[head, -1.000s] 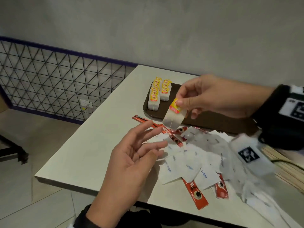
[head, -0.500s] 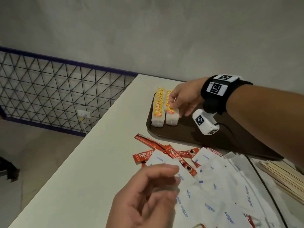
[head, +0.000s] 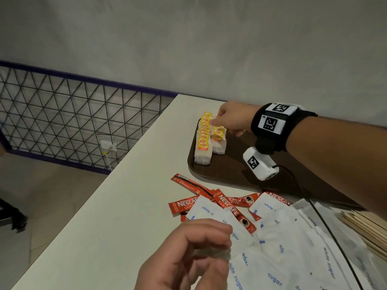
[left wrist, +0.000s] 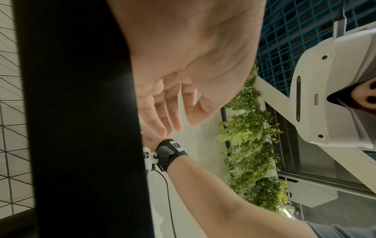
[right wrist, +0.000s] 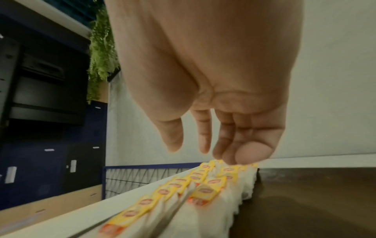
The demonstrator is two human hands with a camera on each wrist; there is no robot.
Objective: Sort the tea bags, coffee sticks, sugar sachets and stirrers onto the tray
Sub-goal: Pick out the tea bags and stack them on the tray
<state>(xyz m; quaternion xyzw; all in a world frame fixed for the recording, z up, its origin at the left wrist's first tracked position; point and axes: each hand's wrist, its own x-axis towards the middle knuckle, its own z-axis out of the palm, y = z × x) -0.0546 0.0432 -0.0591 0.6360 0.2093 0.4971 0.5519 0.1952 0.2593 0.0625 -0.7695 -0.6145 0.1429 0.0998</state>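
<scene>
A pale bench (head: 109,206) stands against a grey wall. At its far end lies a dark brown tray (head: 226,170), and just in front of the tray a loose heap of red coffee sticks (head: 228,203) and white sugar sachets (head: 278,243) overlaps on the surface. Wooden stirrers (head: 364,225) lie in a bundle at the right edge, beside the sachets.

Dim indoor light, soft blur, wide-angle distortion
</scene>
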